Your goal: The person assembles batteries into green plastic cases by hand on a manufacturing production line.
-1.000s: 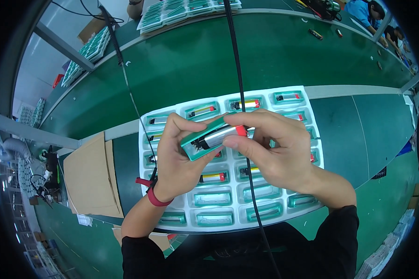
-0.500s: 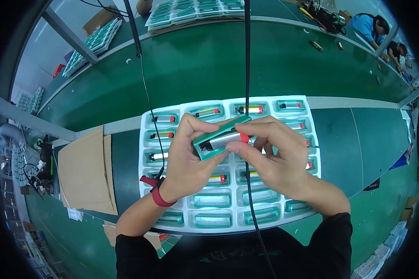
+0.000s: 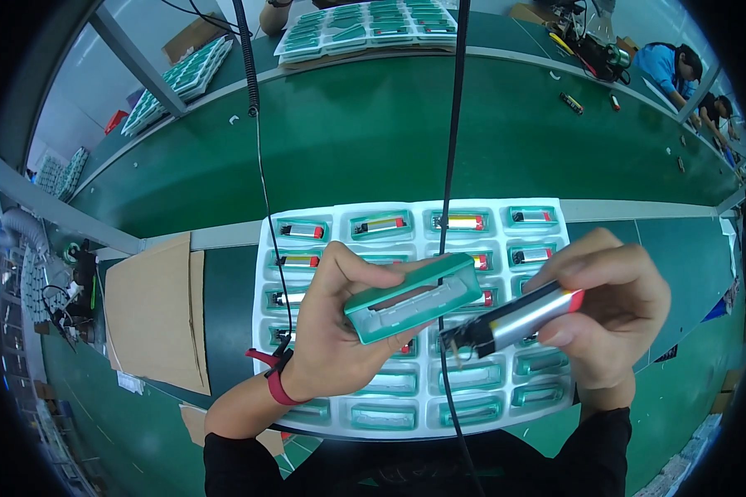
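Observation:
My left hand [image 3: 333, 335] grips a green plastic case [image 3: 413, 297], tilted with its open side toward me. My right hand [image 3: 612, 311] pinches a silver flat battery cell [image 3: 515, 319] with a red end and a dark connector end, held just right of the case and apart from it. Both hands hover over a white moulded tray [image 3: 572, 248] whose pockets hold several green cases, some with silver and red cells inside. A red band circles my left wrist [image 3: 267, 381].
A brown cardboard sheet [image 3: 153, 311] lies left of the tray on the green bench. A green conveyor belt [image 3: 389, 141] runs behind, with more trays [image 3: 365, 25] beyond it. Two black cables [image 3: 452, 157] hang down in front. Other people sit at the far right [image 3: 675, 70].
The cell was inside or against the case held by both hands; now my right hand has pulled it out to the right, and the hands have separated.

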`<control>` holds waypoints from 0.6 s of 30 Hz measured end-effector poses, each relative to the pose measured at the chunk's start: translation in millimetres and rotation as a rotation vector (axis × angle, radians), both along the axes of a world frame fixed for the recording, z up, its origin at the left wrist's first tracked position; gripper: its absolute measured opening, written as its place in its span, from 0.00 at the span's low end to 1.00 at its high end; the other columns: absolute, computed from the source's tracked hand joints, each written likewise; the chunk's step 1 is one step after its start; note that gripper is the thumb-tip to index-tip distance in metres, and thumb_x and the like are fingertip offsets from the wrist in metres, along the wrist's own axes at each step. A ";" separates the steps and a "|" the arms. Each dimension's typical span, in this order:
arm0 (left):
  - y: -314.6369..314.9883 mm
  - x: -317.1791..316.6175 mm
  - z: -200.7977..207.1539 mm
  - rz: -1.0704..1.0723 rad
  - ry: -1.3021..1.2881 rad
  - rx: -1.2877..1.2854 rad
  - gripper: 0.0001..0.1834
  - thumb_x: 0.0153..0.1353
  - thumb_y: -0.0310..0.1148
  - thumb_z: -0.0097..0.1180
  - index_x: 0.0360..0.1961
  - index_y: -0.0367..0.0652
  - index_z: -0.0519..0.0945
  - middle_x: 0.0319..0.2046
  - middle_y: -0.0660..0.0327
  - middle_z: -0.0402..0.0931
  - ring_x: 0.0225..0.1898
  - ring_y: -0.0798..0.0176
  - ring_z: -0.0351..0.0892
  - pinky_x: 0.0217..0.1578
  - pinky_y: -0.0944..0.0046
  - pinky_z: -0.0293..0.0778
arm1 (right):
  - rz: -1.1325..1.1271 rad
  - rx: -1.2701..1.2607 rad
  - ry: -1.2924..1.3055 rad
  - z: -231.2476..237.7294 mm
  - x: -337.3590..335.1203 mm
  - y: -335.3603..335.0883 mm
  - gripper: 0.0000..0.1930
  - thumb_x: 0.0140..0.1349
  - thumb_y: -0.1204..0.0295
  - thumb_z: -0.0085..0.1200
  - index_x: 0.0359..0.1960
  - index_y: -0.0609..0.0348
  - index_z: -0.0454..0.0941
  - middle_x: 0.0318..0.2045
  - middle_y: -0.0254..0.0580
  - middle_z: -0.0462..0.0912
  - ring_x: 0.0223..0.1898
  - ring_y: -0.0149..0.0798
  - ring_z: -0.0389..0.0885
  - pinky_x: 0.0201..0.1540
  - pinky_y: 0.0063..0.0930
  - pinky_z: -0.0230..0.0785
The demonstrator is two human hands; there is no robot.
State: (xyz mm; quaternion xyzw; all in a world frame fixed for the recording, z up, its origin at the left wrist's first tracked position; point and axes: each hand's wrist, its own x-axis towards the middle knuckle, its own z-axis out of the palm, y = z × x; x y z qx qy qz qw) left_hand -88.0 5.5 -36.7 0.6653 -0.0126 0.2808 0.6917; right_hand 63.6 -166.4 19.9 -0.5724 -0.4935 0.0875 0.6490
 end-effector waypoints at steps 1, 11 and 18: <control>0.6 -0.5 0.6 -0.001 0.022 0.016 0.22 0.53 0.15 0.60 0.42 0.39 0.61 0.49 0.41 0.75 0.57 0.50 0.73 0.53 0.61 0.74 | 0.051 -0.022 0.065 -1.8 -1.2 2.5 0.20 0.42 0.74 0.72 0.34 0.64 0.74 0.29 0.50 0.80 0.28 0.34 0.79 0.33 0.22 0.71; 3.3 -6.7 5.4 -0.065 0.019 0.119 0.21 0.55 0.16 0.58 0.42 0.40 0.60 0.53 0.37 0.72 0.60 0.49 0.70 0.54 0.60 0.70 | 0.200 0.075 -0.041 -10.7 4.3 9.7 0.18 0.44 0.84 0.69 0.38 0.72 0.77 0.35 0.57 0.81 0.22 0.24 0.74 0.21 0.14 0.63; 3.9 -2.4 4.2 -0.070 -0.031 0.169 0.21 0.54 0.17 0.60 0.43 0.42 0.61 0.56 0.40 0.69 0.57 0.49 0.73 0.54 0.57 0.70 | -0.002 0.015 -0.012 -2.5 -4.0 8.8 0.22 0.42 0.66 0.73 0.33 0.61 0.72 0.26 0.48 0.79 0.26 0.32 0.78 0.29 0.18 0.66</control>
